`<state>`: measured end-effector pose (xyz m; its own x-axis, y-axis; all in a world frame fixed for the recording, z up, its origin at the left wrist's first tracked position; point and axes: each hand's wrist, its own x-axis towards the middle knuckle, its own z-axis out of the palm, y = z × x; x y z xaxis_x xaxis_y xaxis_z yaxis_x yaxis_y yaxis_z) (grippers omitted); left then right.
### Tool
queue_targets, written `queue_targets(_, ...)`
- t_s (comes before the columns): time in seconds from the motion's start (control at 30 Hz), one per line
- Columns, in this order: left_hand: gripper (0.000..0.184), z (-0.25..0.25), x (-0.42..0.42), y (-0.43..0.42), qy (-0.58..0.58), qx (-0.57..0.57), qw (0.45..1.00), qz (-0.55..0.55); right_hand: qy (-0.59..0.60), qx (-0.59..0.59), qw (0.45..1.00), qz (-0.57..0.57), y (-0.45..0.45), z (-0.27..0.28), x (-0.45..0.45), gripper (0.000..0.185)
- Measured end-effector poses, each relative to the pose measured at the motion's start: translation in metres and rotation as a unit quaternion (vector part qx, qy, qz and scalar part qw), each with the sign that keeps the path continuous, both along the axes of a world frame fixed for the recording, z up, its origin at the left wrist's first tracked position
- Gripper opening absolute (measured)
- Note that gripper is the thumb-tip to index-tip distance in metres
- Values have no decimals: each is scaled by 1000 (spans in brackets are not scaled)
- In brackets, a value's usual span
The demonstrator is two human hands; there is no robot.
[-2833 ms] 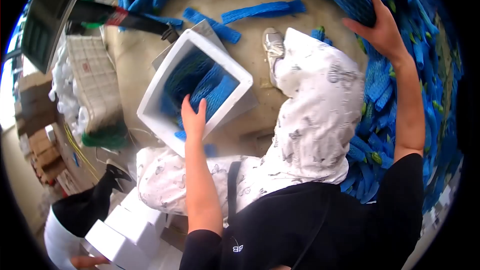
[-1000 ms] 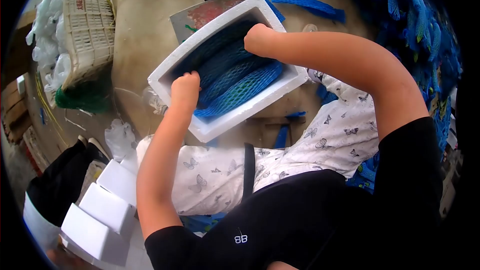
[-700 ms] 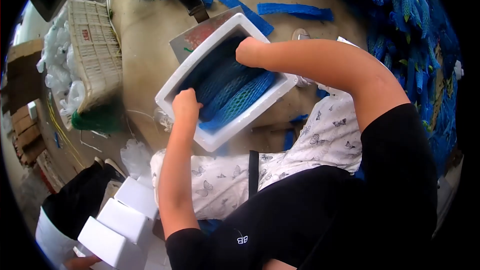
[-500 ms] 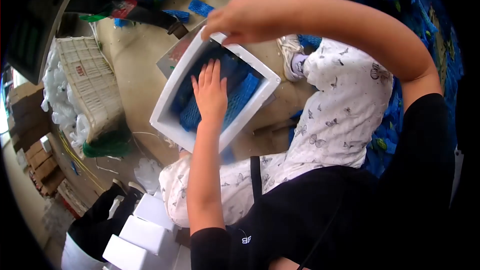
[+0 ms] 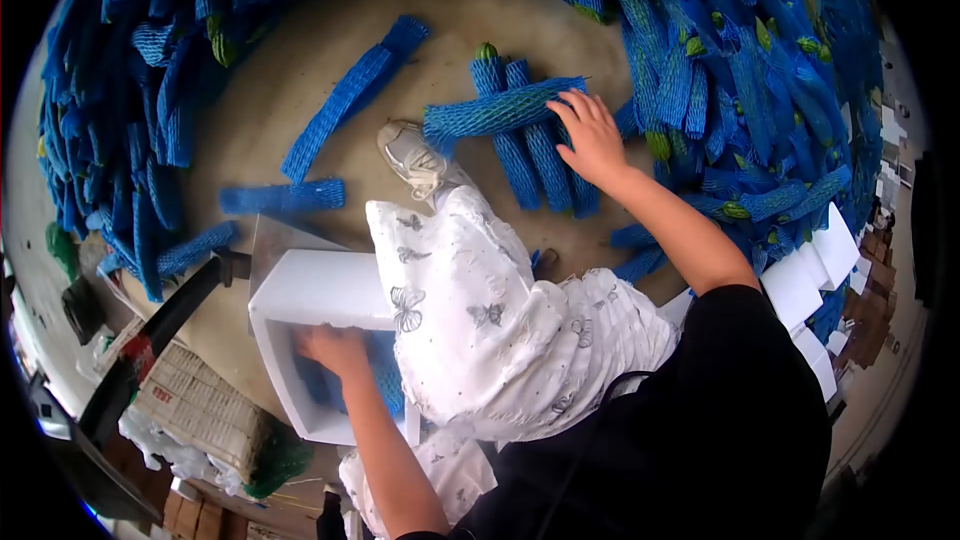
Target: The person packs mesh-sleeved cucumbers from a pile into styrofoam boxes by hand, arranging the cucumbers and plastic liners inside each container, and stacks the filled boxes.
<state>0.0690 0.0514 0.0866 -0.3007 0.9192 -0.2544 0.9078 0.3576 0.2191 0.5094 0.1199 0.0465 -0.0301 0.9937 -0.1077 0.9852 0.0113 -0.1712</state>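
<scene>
My left hand [image 5: 335, 348] reaches into the white foam box [image 5: 275, 365], near the blue netted items [image 5: 385, 370] inside. Its fingers are blurred and partly in shadow, so their pose is unclear. To the right, my right hand [image 5: 590, 135] has its fingers spread over the end of a blue netted item [image 5: 500, 112], touching it. That item lies across several other netted ones [image 5: 520, 172] on the floor. A green tip shows at the top of one of them [image 5: 486, 52].
Heaps of netted items stand at the right [image 5: 740, 80] and upper left [image 5: 150, 70]. Loose netting [image 5: 350, 90] lies on the floor. A black post [image 5: 170, 310] and a woven basket [image 5: 200, 405] are at lower left, white boxes [image 5: 800, 290] at right.
The view has swung right. My right hand has left the box rim and reached to the netted items on the floor. My left hand is still inside the box.
</scene>
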Motion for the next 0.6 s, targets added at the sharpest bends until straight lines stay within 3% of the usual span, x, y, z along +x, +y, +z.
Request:
queue_targets(0.03,61,-8,-4,-21,-16,90,996,25,20,25,998,57,26,-13,-7,61)
queue_targets(0.1,76,5,9,-49,5,-5,1000,-14,47,-41,997,51,53,-57,-18,61)
queue_targets(0.17,78,-11,-3,-68,35,-28,998,-50,38,-168,985,25,69,-54,-15,62)
queue_targets(0.2,80,-23,-9,-76,58,-35,994,-80,114,-101,987,-46,59,-56,-12,62)
queue_targets(0.23,80,-33,-11,-81,55,-36,995,-70,111,-104,988,-36,46,-51,-6,62)
queue_targets(0.3,82,-46,-25,-81,116,-16,987,-111,225,-16,937,-267,6,-42,5,65)
queue_targets(0.37,85,-41,-22,-75,79,-20,993,-84,161,24,957,-241,-49,-91,31,63)
queue_targets(0.4,87,-44,-22,-74,83,-22,993,-78,445,-79,829,-328,-52,-85,21,69)
queue_targets(0.43,88,-41,-21,-73,78,-14,994,-78,425,-135,809,-383,-55,-91,15,75)
queue_targets(0.5,90,-38,-21,-71,80,-6,994,-74,220,-179,906,-315,-56,-111,8,77)
queue_targets(0.53,90,-39,-23,-71,83,-1,993,-87,223,-179,906,-313,-54,-116,8,77)
queue_targets(0.6,93,-34,-19,-71,77,-4,993,-86,405,-259,826,-295,-55,-111,15,75)
